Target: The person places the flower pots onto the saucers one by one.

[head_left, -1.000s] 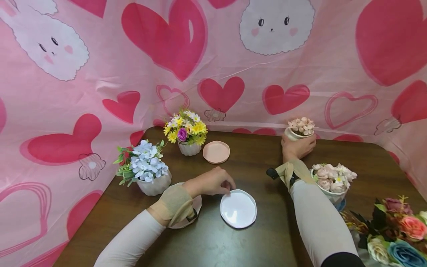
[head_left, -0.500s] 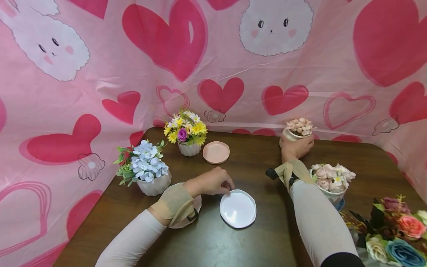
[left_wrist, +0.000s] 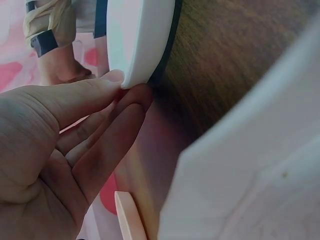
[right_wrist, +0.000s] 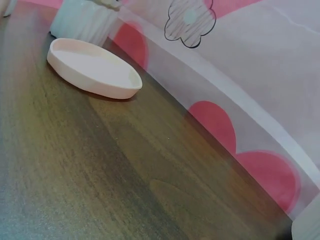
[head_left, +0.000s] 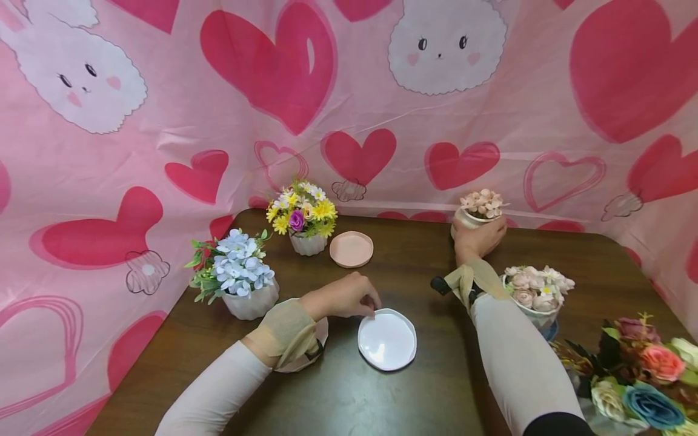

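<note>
Pink dish [right_wrist: 95, 70] sitting at upper left on a wood-grain tabletop [right_wrist: 100, 170].
A white fluted pot [right_wrist: 85, 22] is standing just behind; heart-printed cloth [right_wrist: 260, 70] is filling the upper right, a white curved object [right_wrist: 307, 225] showing lower right.

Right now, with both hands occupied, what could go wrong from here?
The left hand pinches the white plate only at its rim, so the plate might tip or slip if lifted.

The right forearm appears close to the pale-rose pot, so drawing back the right hand, which grips the peach-flowered pot, could knock it.
</note>
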Tool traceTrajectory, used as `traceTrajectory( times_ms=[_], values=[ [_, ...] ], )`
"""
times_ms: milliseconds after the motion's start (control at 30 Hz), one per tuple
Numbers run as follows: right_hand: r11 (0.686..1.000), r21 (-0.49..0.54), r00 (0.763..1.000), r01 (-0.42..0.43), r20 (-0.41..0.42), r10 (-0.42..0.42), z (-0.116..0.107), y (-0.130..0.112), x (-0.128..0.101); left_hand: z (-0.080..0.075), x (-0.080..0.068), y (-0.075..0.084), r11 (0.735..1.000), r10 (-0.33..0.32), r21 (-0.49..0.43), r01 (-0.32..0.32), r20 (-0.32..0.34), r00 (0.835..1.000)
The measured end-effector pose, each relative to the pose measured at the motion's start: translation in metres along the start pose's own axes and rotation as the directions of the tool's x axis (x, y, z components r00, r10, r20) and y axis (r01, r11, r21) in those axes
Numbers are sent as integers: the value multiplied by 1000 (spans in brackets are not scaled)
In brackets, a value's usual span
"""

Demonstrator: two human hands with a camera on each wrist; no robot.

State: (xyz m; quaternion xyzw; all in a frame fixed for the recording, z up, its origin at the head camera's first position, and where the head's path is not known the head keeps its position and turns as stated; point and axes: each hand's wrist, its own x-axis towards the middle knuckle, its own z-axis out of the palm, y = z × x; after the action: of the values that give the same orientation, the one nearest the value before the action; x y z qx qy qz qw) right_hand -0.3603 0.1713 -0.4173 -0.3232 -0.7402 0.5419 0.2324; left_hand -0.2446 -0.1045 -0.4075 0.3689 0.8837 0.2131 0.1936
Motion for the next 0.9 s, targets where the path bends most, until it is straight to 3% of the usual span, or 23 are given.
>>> traceTrajectory(
  times_ms=[667,900],
  values=[
    [997,-47,998,61,39,-59,-7,3,-10,3,0,-1,1000,-10,-8,10,11,1000],
    [989,-83,991,122,57,-118,-10,2,-10,2,0,0,1000,-10,-4,10,9,1000]
  ],
)
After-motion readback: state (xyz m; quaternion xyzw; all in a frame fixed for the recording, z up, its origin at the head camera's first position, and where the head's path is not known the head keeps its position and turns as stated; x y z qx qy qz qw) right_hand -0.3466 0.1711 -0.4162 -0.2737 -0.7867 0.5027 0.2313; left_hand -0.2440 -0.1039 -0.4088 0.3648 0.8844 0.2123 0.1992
